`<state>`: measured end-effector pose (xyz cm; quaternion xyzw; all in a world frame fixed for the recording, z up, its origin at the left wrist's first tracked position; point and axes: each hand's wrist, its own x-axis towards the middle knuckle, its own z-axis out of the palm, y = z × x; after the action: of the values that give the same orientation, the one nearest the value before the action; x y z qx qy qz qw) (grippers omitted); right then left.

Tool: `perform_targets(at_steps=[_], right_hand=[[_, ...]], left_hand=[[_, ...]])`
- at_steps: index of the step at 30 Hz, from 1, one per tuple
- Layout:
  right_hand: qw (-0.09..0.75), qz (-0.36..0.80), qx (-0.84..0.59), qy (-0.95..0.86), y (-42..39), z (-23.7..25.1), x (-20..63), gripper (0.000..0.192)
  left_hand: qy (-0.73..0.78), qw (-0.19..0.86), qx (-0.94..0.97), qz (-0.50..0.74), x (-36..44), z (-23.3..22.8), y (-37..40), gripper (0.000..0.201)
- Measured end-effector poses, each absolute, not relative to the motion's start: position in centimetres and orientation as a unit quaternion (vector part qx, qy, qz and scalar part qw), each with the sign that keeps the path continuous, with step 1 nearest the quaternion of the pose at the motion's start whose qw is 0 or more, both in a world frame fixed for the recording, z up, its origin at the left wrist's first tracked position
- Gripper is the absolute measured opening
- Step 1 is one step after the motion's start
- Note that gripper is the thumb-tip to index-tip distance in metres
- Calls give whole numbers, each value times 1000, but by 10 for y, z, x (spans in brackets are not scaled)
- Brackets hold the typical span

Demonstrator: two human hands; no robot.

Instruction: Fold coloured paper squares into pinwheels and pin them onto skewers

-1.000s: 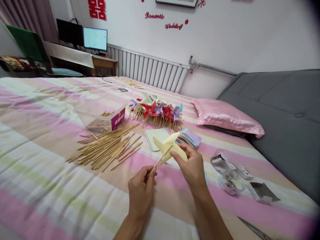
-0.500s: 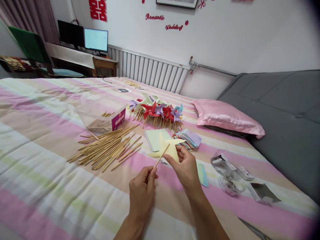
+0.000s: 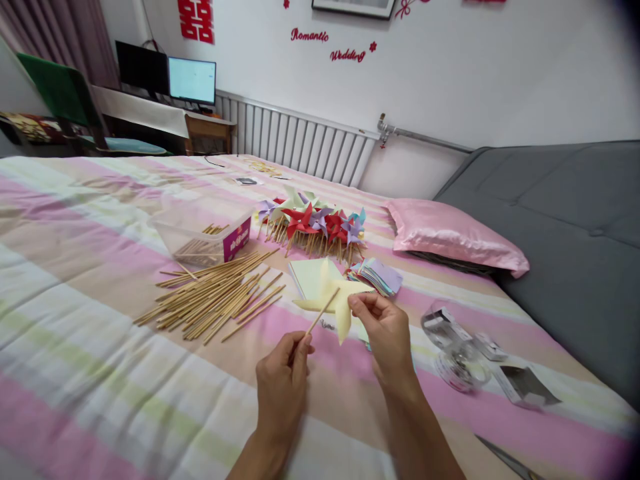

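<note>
My left hand (image 3: 284, 377) is closed around the lower end of a thin wooden stick (image 3: 320, 317), which slants up to the right. At the stick's upper end is a pale yellow paper pinwheel (image 3: 343, 323), its back turned to me. One of its right-hand blades is pinched between the thumb and index finger of my right hand (image 3: 391, 337). Behind it lies a pad of light green paper (image 3: 309, 275), partly covered by the pinwheel. A stack of coloured paper squares (image 3: 384, 275) sits just beyond my right hand. How the pinwheel is fixed to the stick is hidden.
Loose sticks (image 3: 215, 303) lie left, by a clear plastic box (image 3: 236, 240) holding more. Finished pinwheels (image 3: 320, 220) stand bunched behind. At right are a round clear container (image 3: 463, 370), small opened boxes (image 3: 525, 387), scissors (image 3: 507, 460) and a pink pillow (image 3: 455, 233).
The yellow pinwheel has turned on the stick, and one blade now points down. My right hand has shifted slightly right, gripping near a blade's edge. My left hand has hardly moved.
</note>
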<state>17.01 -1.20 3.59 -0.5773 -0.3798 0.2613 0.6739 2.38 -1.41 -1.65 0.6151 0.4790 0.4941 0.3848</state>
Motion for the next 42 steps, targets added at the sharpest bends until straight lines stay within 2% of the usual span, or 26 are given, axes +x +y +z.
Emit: perform_targets(at_steps=[6, 12, 16, 19, 24, 28, 34, 42], right_hand=[[682, 296, -566, -356, -13, 40, 165, 23], [654, 339, -558, -383, -17, 41, 160, 24], [629, 332, -557, -429, -21, 45, 162, 21], [645, 299, -561, -425, -20, 44, 165, 22], [666, 248, -583, -394, -13, 39, 170, 41], [666, 293, -552, -407, -13, 40, 168, 40], [670, 323, -521, -418, -13, 39, 164, 25], [668, 334, -527, -406, -13, 36, 165, 27]], left_hand=[[484, 393, 606, 494, 23, -15, -14, 23], [483, 443, 567, 499, 23, -12, -13, 24], [463, 554, 493, 485, 24, -13, -8, 29], [419, 653, 416, 475, 25, -12, -6, 34], [359, 737, 363, 443, 27, -6, -7, 39], [356, 745, 367, 427, 28, -4, -8, 41], [356, 746, 393, 403, 33, -9, -10, 46], [360, 734, 419, 395, 36, -13, -12, 40]])
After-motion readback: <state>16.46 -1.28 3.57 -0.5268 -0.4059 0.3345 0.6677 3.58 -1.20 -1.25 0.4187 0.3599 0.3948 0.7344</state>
